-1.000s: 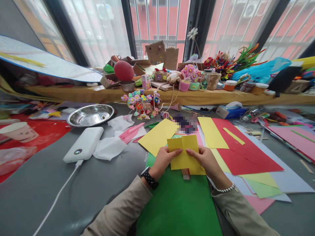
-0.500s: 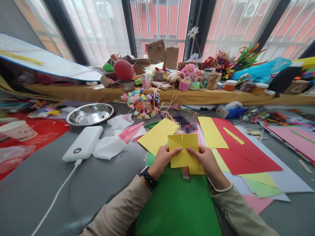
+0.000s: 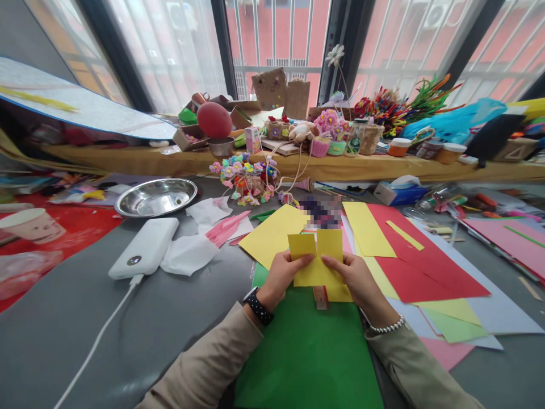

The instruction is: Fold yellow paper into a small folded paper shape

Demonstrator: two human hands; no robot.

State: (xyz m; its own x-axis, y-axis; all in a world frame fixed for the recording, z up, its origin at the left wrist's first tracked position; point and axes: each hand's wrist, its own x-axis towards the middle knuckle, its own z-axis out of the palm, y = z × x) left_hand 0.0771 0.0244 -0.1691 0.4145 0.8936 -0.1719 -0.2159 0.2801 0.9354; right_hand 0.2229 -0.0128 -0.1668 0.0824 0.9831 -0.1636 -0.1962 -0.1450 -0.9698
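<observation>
Between my hands is a small sheet of yellow paper point(image 3: 317, 272), split from its top edge down to about the middle. My left hand point(image 3: 281, 278) pinches the left half, thumb in front and fingers hidden behind. On the other half, my right hand point(image 3: 360, 278) has the same pinch, its thumb close to the end of the split. Below the paper a small wooden block with a red side point(image 3: 321, 297) lies on a green sheet point(image 3: 315, 352). A larger yellow sheet point(image 3: 272, 233) rests just beyond my left hand.
Left of me lie a white power bank point(image 3: 145, 247) with a cable, a steel dish point(image 3: 155, 199) and white paper scraps point(image 3: 189, 255). To the right are red paper point(image 3: 426, 267) and a yellow strip point(image 3: 404, 235). Crafted flowers point(image 3: 247, 176) stand before the crowded sill.
The split in the yellow paper has lengthened downward and widened. Its two upper flaps now stand apart, and my thumbs are a little farther from each other.
</observation>
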